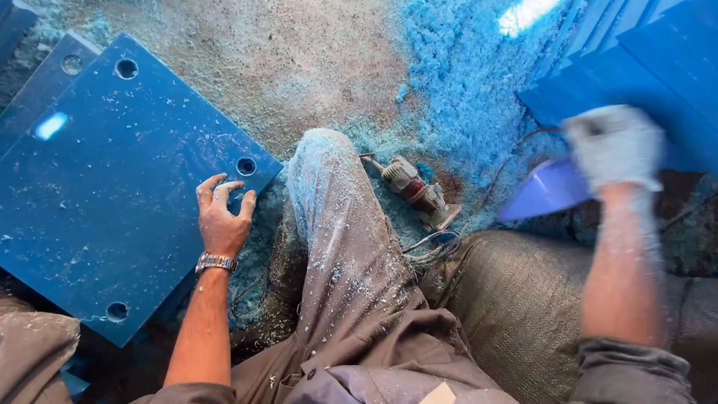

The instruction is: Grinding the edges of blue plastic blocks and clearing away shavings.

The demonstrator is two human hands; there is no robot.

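Blue plate (112, 187) lies under our bare left hand (222, 217), fingers spread at its edge, while our gloved right hand (617, 146), blurred, grips a blue piece (546, 191).

The rough floor (284, 52) is being covered by blue shavings (464, 82). A bright patch of light (527, 13) is being thrown on the shavings, far above the fingers.

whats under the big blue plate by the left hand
Another blue plate of the same kind sticks out beneath the big blue plate at its upper left. The left hand rests on its edge. The rest underneath is covered.
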